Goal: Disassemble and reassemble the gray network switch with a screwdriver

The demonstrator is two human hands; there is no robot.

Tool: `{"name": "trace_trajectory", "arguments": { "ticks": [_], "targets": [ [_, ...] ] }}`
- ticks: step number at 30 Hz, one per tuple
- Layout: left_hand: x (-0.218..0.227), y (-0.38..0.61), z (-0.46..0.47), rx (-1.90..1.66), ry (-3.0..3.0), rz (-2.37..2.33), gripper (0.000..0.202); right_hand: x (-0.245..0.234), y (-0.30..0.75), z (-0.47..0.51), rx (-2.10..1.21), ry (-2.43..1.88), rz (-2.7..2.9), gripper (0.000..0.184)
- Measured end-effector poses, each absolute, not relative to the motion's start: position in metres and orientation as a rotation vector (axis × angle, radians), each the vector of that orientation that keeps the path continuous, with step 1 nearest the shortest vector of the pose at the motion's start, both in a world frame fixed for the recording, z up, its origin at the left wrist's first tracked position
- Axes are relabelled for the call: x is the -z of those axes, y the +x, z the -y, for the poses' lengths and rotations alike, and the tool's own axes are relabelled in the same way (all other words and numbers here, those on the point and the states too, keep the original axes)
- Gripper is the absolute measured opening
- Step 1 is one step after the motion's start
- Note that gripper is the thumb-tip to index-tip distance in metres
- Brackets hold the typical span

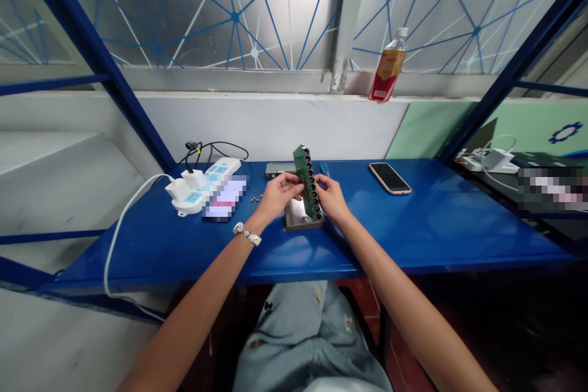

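A green circuit board (302,180) with a row of black connectors along one edge stands tilted on end in front of me. My left hand (280,195) pinches its left side, fingers on the green face. On the connector side, my right hand (329,197) grips the board with its fingers partly hidden behind it. Beneath the board lies an open grey metal case (296,220) with a shiny inside. Another flat grey metal piece (281,168) rests behind my left hand. Several small screws (255,199) are scattered left of that hand.
A white power strip (206,187) with plugs and a phone (226,198) lie on the left of the blue table (441,220). To the right is another phone (390,178). A small blue object (325,168) lies behind my right hand. A drink bottle (388,66) stands on the ledge.
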State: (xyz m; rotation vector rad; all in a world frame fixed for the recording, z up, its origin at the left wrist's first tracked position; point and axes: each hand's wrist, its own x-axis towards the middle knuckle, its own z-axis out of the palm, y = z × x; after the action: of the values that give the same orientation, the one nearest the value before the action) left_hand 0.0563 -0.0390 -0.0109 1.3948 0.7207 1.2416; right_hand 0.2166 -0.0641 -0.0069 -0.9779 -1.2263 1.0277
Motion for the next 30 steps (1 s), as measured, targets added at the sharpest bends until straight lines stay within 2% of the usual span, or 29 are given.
{"name": "trace_trajectory", "arguments": {
  "ticks": [17, 30],
  "targets": [
    [0.005, 0.053, 0.040, -1.319, 1.413, -0.771, 0.046, -0.007, 0.221, 0.072, -1.057, -0.883, 1.258, 0.038],
    [0.009, 0.051, 0.037, -1.406, 1.466, -0.729, 0.040, -0.003, 0.221, 0.071, -1.041, -0.887, 1.270, 0.037]
  ]
}}
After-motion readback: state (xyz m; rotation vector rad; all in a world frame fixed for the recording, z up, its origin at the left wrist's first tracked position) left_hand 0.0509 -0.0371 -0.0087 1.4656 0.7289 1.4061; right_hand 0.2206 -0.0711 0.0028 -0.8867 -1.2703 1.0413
